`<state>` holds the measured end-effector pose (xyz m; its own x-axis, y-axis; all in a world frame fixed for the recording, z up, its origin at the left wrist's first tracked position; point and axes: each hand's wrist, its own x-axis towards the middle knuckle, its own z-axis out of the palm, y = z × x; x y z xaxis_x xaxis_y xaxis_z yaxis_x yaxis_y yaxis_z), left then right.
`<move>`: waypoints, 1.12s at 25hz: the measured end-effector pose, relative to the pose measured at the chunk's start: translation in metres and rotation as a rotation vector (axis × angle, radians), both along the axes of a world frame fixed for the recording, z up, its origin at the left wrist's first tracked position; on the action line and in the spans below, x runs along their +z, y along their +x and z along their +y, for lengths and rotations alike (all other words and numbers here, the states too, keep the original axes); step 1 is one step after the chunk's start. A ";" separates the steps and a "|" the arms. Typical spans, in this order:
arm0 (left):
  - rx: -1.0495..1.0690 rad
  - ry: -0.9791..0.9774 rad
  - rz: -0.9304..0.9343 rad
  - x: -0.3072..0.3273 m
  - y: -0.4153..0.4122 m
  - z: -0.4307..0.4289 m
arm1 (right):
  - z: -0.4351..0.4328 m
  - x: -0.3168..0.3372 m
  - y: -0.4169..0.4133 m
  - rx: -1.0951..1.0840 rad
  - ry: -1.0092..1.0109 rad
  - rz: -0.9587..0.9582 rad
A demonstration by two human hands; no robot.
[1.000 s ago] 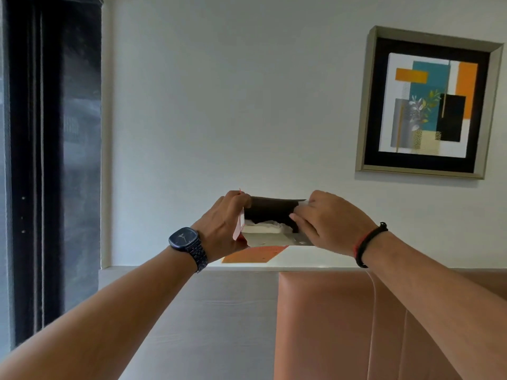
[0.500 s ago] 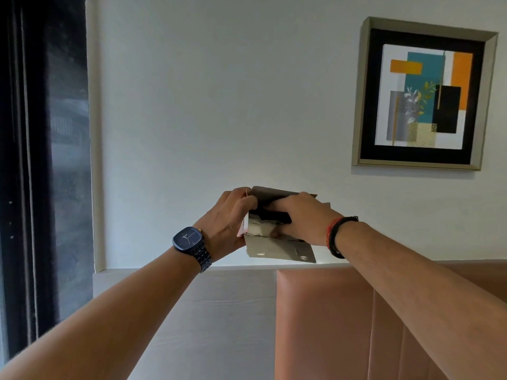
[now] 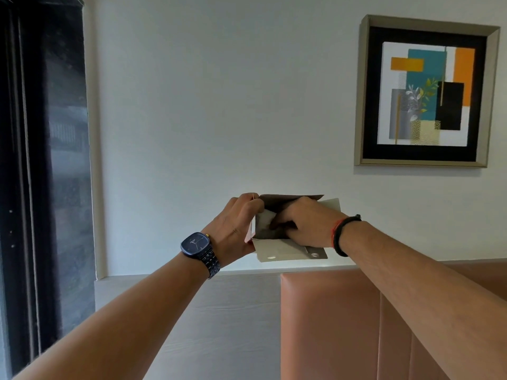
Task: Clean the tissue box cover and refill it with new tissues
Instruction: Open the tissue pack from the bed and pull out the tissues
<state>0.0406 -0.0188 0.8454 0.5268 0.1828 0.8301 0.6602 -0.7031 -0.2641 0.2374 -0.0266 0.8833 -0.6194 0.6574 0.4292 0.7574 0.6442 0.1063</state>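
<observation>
A tissue box cover, grey-beige inside with a dark brown outside, is held up in the air in front of the wall with its open side toward me and a flap hanging down. My left hand, with a watch on its wrist, grips the box's left end. My right hand, with a red and black band at the wrist, reaches into the opening with its fingers curled inside; what they touch is hidden. A pale flap sticks out behind the right hand.
A white ledge runs along the wall just below the box. Under it sit a grey panel and a tan padded headboard. A framed picture hangs at upper right. A dark window frame fills the left side.
The box came up off the ledge and tilted its opening toward me. My right hand moved from the box's right end into the opening. The white tissue seen earlier is hidden now.
</observation>
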 end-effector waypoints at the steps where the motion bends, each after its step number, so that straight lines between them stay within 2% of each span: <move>1: 0.008 -0.005 0.001 0.000 0.000 0.000 | 0.001 0.001 -0.001 -0.008 -0.004 0.004; 6: 0.017 -0.053 -0.039 -0.003 0.002 0.000 | 0.007 -0.005 -0.011 -0.110 0.149 -0.017; 13: -0.027 -0.163 -0.232 -0.008 -0.006 0.000 | -0.011 0.020 -0.006 -0.056 0.134 0.266; 17: 0.014 -0.367 -0.379 -0.011 -0.008 0.002 | -0.030 0.050 -0.001 -0.076 0.213 0.298; 19: 0.031 -0.509 -0.491 -0.011 -0.010 0.002 | -0.042 0.068 0.005 -0.078 0.263 0.371; 23: 0.047 -0.640 -0.837 -0.011 -0.008 0.006 | -0.055 0.101 0.025 -0.091 0.240 0.756; 26: 0.065 -0.744 -1.181 -0.012 -0.003 0.006 | -0.055 0.108 0.034 -0.060 0.070 1.129; 28: -0.033 -0.852 -1.400 -0.012 0.004 0.002 | -0.048 0.100 0.033 -0.049 -0.109 1.342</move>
